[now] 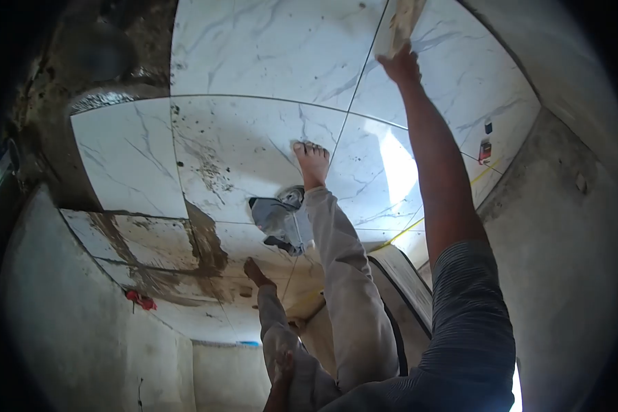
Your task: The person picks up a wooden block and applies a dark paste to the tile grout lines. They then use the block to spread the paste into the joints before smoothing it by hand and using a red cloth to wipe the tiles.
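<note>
"Head view: where is the wooden board (408, 20)?"

"Over the floor tiles (268, 48), near end gripped by the right hand (403, 66); judged stiff, fairly light."

"Left hand (283, 367)?"

"At the trousers (350, 292); cannot tell if closed. Best hold: both board edges."
</note>
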`<control>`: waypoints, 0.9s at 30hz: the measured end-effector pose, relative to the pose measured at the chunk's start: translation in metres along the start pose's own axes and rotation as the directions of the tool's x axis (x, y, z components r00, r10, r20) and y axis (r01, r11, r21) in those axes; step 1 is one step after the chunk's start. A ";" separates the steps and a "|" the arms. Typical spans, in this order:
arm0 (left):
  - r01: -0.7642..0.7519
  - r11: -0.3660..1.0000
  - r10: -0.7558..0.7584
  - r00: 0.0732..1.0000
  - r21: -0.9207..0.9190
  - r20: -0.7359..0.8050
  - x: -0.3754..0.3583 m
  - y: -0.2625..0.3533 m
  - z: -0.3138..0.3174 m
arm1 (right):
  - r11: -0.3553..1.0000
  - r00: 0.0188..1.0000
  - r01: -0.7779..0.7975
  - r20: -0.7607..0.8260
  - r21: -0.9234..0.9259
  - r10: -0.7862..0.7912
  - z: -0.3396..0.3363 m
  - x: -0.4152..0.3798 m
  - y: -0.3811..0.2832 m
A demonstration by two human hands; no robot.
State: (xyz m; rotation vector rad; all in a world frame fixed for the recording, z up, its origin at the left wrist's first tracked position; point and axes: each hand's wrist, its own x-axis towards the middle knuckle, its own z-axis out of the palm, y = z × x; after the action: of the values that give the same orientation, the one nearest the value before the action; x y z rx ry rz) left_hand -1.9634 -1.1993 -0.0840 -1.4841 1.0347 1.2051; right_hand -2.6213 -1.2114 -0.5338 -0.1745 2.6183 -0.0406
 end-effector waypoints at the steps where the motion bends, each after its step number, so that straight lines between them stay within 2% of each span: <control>1: 0.019 1.000 -0.019 1.000 -0.003 0.006 0.001 0.007 0.003 | 0.999 0.999 -0.048 0.011 -0.008 0.048 0.002 0.007 -0.006; 2: 0.035 0.999 -0.035 0.999 -0.009 0.006 0.000 0.013 0.006 | 0.998 0.998 -0.032 -0.050 -0.054 0.030 0.014 0.018 -0.003; 5: 0.048 0.998 -0.048 0.999 -0.035 0.004 -0.002 0.023 0.012 | 0.998 0.999 0.052 -0.006 -0.034 -0.052 0.045 0.054 0.031; 7: 0.028 0.998 -0.028 1.000 -0.050 0.007 -0.005 0.022 0.014 | 0.973 0.993 0.073 -0.109 0.217 -0.050 0.010 0.033 0.029; 8: 0.004 0.998 -0.004 1.000 -0.060 0.002 -0.005 0.022 0.016 | 0.855 0.998 -0.025 0.061 0.518 -0.008 -0.012 0.015 0.026; 9: -0.026 0.997 0.026 1.000 -0.070 0.003 -0.004 0.019 0.019 | 0.647 0.974 -0.153 0.226 0.747 -0.031 -0.040 -0.010 0.021; 10: -0.060 0.994 0.060 0.998 -0.087 -0.001 -0.002 0.016 0.021 | 0.396 0.952 -0.223 0.287 0.891 -0.110 -0.068 -0.041 0.013; 11: -0.080 0.993 0.079 0.997 -0.083 -0.013 0.001 0.004 0.024 | 0.237 0.899 -0.338 0.388 0.911 -0.205 -0.088 -0.063 0.019; 12: -0.098 0.992 0.096 0.995 -0.079 -0.026 0.005 -0.012 0.027 | 0.223 0.852 -0.424 0.470 0.878 -0.230 -0.115 -0.091 0.015; 13: -0.127 0.987 0.124 0.992 -0.096 -0.037 0.010 -0.032 0.032 | 0.149 0.819 -0.471 0.493 0.870 -0.293 -0.135 -0.119 0.015; 14: -0.271 0.948 0.259 0.962 -0.169 -0.088 0.018 -0.055 0.040 | 0.099 0.802 -0.512 0.516 0.853 -0.302 -0.159 -0.154 0.008; 15: -0.405 0.884 0.378 0.913 -0.233 -0.152 0.028 -0.075 0.049 | -0.045 0.760 -0.577 0.515 0.816 -0.397 -0.177 -0.188 0.004; 16: -0.425 0.870 0.390 0.903 -0.249 -0.179 0.041 -0.087 0.055 | -0.111 0.704 -0.646 0.533 0.755 -0.469 -0.195 -0.221 -0.001; 17: -0.304 0.814 0.297 0.950 -0.495 -0.094 0.058 -0.094 0.061 | -0.105 0.713 -0.649 0.554 0.754 -0.431 -0.204 -0.254 -0.004; 18: -0.154 0.695 0.233 0.972 -0.702 0.018 0.074 -0.101 0.067 | -0.064 0.688 -0.692 0.631 0.719 -0.358 -0.216 -0.285 -0.012; 19: -0.186 0.665 0.255 0.967 -0.723 -0.014 0.095 -0.111 0.073 | -0.081 0.663 -0.716 0.639 0.694 -0.390 -0.224 -0.317 -0.018; 20: -0.246 0.475 0.334 0.939 -0.845 -0.086 0.116 -0.123 0.078 | -0.065 0.622 -0.733 0.630 0.677 -0.465 -0.232 -0.349 -0.024; 21: -0.291 0.258 0.396 0.902 -0.921 -0.174 0.129 -0.132 0.077 | -0.062 0.596 -0.757 0.647 0.651 -0.475 -0.239 -0.384 -0.034; 23: -0.466 0.542 0.440 0.866 -0.700 -0.237 0.017 -0.034 -0.008 | -0.053 0.516 -0.786 0.606 0.616 -0.605 -0.243 -0.451 -0.049; 24: -0.525 0.467 0.495 0.822 -0.711 -0.282 0.028 -0.042 -0.013 | -0.001 0.429 -0.808 0.586 0.590 -0.688 -0.236 -0.478 -0.050; 25: -0.578 0.389 0.541 0.773 -0.717 -0.330 0.038 -0.055 -0.017 | 0.062 0.413 -0.790 0.604 0.610 -0.682 -0.231 -0.512 -0.049; 27: -0.686 0.285 0.508 0.701 -0.669 -0.502 0.011 -0.051 -0.059 | 0.175 0.356 -0.754 0.618 0.633 -0.701 -0.222 -0.569 -0.068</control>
State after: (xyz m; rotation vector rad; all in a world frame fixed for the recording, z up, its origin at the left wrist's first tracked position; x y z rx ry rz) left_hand -1.9003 -1.2466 -0.0820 -2.0212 1.3020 2.4229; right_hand -2.2338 -1.2052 -0.0569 0.3254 0.7618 -1.2905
